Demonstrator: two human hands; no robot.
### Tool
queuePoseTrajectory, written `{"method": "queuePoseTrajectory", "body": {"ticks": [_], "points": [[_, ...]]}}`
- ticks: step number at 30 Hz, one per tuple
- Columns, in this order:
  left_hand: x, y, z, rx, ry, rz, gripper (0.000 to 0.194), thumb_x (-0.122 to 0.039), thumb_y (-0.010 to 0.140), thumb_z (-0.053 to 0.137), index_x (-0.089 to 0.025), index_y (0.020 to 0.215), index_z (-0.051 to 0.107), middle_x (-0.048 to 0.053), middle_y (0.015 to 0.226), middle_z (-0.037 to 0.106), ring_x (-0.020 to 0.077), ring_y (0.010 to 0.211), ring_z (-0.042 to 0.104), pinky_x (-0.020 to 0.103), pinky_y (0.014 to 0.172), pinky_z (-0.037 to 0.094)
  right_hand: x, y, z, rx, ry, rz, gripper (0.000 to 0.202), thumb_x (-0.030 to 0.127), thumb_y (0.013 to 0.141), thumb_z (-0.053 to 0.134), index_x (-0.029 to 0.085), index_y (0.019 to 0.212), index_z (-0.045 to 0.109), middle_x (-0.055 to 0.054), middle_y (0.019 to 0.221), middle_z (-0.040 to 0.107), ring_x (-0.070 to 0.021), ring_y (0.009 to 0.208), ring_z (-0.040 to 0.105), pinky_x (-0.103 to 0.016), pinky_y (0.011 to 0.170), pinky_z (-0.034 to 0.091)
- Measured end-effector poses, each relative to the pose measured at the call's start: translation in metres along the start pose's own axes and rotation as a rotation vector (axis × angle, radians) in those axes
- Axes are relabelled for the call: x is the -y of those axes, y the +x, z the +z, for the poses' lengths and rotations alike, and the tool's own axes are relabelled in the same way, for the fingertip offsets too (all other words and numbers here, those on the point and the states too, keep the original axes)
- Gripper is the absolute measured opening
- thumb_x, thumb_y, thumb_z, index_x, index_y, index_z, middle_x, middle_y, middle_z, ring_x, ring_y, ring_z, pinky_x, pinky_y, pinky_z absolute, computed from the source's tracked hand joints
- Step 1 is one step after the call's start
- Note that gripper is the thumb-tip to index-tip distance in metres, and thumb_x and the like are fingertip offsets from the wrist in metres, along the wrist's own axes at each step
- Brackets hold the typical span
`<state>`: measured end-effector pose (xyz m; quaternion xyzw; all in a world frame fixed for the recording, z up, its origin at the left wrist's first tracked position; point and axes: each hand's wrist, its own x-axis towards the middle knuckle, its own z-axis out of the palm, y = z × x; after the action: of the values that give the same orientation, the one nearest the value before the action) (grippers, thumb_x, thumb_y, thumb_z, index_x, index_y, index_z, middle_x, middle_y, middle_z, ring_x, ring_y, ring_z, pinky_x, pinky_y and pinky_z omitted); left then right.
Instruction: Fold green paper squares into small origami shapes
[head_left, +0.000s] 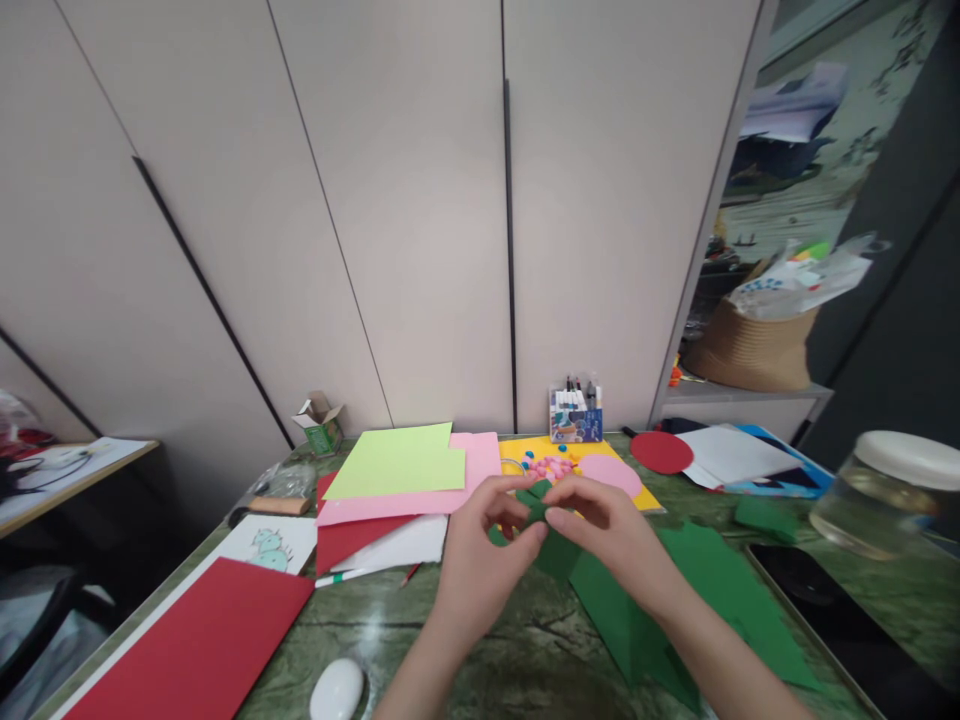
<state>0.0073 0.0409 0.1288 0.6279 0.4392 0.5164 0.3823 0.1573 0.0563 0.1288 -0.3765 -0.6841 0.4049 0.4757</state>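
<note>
Between my two hands, above the middle of the table, is a small folded piece of green paper (535, 500). My left hand (491, 535) pinches its left side with thumb and fingers. On its right side, the thumb and forefinger of my right hand (600, 515) are closed on the same piece. Larger sheets of green paper (724, 590) lie beneath and to the right of my right forearm. Just behind my fingers are pink candy-like pieces (551, 467) on a yellow sheet (600, 447), partly hidden by my hands.
Left of my hands lie a lime sheet (405, 465), pink paper (481, 452), a red sheet (202, 640) and a white mouse-like object (337, 690). A marker box (576, 415) stands against the cabinet. At right are a black phone (840, 625) and a lidded jar (870, 505).
</note>
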Motion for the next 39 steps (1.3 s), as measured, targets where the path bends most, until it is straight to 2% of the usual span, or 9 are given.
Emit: {"method": "queuePoseTrajectory", "body": {"ticks": [4,11,19,24,27,29,34,39], "points": [[-0.0002,0.0007,0.0026,0.068,0.049,-0.007,0.041,-0.014,0.069,0.059,-0.021,0.109,0.050,-0.004,0.063,0.056,0.0110,0.062,0.052,0.022,0.059,0.038,-0.0011,0.0002,0.0004,0.032,-0.032,-0.017,0.012,0.027,0.078,0.058,0.018,0.070,0.062,-0.001,0.072,0.062,-0.0165,0.073,0.055,-0.027,0.068,0.040],[0.0041,-0.0001,0.0039,0.071,0.060,-0.011,0.048,-0.009,0.065,0.060,-0.024,0.110,0.050,-0.004,0.067,0.056,0.0110,0.065,0.052,0.022,0.062,0.039,-0.0047,0.0012,-0.0012,-0.051,-0.034,-0.007,0.023,0.034,0.081,0.054,0.017,0.065,0.055,0.002,0.065,0.054,-0.0138,0.067,0.049,-0.024,0.063,0.035],[0.0051,-0.0024,0.0052,0.052,0.077,-0.055,0.034,-0.014,0.066,0.062,-0.023,0.098,0.059,-0.003,0.065,0.054,0.0112,0.062,0.051,0.022,0.059,0.039,-0.0069,-0.0019,0.0037,-0.150,-0.119,-0.041,0.028,0.035,0.088,0.041,0.018,0.066,0.047,0.003,0.064,0.044,-0.0128,0.063,0.041,-0.023,0.059,0.032],[0.0041,-0.0026,0.0037,0.022,0.115,-0.032,0.028,-0.016,0.067,0.061,-0.023,0.093,0.063,-0.002,0.066,0.055,0.0117,0.063,0.051,0.023,0.058,0.039,-0.0046,-0.0006,0.0008,-0.128,-0.130,-0.061,0.027,0.035,0.089,0.039,0.018,0.072,0.053,0.001,0.071,0.052,-0.0143,0.070,0.047,-0.024,0.064,0.035],[0.0042,-0.0017,0.0025,0.020,0.130,-0.021,0.025,-0.016,0.067,0.060,-0.023,0.091,0.065,0.000,0.071,0.058,0.0127,0.066,0.051,0.023,0.060,0.040,-0.0017,-0.0008,-0.0008,-0.107,-0.156,-0.055,0.022,0.034,0.085,0.048,0.018,0.070,0.054,0.001,0.070,0.053,-0.0145,0.071,0.048,-0.024,0.064,0.035],[0.0052,-0.0009,0.0022,0.012,0.137,-0.015,0.025,-0.016,0.067,0.060,-0.022,0.091,0.065,0.000,0.072,0.059,0.0131,0.067,0.052,0.023,0.060,0.040,-0.0008,-0.0017,-0.0007,-0.123,-0.184,-0.034,0.022,0.033,0.082,0.051,0.018,0.066,0.053,0.001,0.067,0.052,-0.0142,0.068,0.047,-0.023,0.062,0.035],[0.0089,-0.0001,0.0026,-0.008,0.118,0.005,0.028,-0.015,0.068,0.059,-0.021,0.095,0.062,0.000,0.070,0.058,0.0132,0.067,0.052,0.023,0.062,0.041,-0.0030,-0.0026,0.0017,-0.162,-0.166,-0.052,0.024,0.034,0.084,0.047,0.018,0.066,0.051,0.002,0.066,0.049,-0.0137,0.066,0.045,-0.024,0.061,0.034],[0.0077,0.0001,0.0010,-0.030,0.064,0.013,0.031,-0.015,0.072,0.056,-0.022,0.102,0.057,-0.001,0.071,0.055,0.0123,0.068,0.050,0.023,0.062,0.039,-0.0044,0.0005,-0.0009,-0.113,-0.151,-0.039,0.022,0.032,0.083,0.048,0.018,0.065,0.049,0.002,0.064,0.048,-0.0133,0.064,0.045,-0.024,0.059,0.034]]}}
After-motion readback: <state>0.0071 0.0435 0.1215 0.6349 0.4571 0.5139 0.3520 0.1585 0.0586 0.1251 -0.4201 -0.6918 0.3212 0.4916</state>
